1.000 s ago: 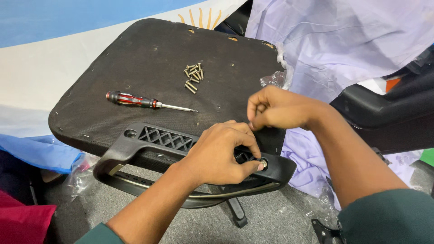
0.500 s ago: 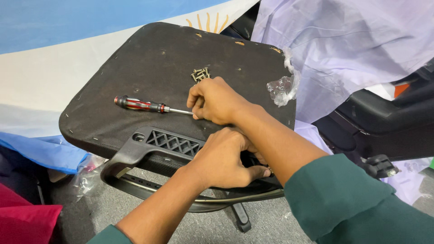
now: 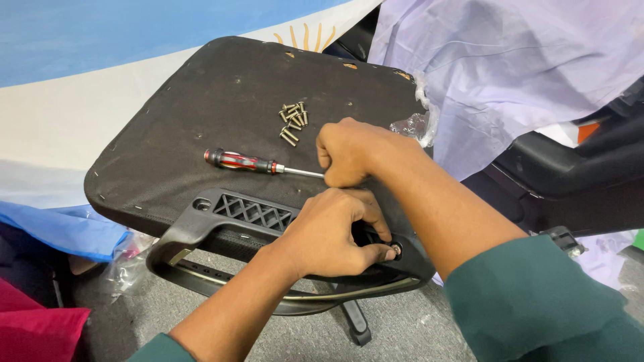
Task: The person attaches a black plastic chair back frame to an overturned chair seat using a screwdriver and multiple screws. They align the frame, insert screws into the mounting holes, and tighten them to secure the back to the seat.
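The upturned chair seat (image 3: 221, 114) carries a black armrest bracket (image 3: 248, 214). The left hand (image 3: 332, 231) pinches a screw (image 3: 396, 251) into it; loose screws (image 3: 293, 121) remain. The right hand (image 3: 352, 151), its grip curled, touches the screwdriver (image 3: 251, 162) tip.

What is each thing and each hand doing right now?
Screwdriver: lying flat on the upturned seat, its shaft tip hidden under the right hand.
Screws: loose heap, untouched.
Armrest: lying against the seat's edge.
Left hand: fingertip pressing a screw hole.
Right hand: curled over the screwdriver's tip.
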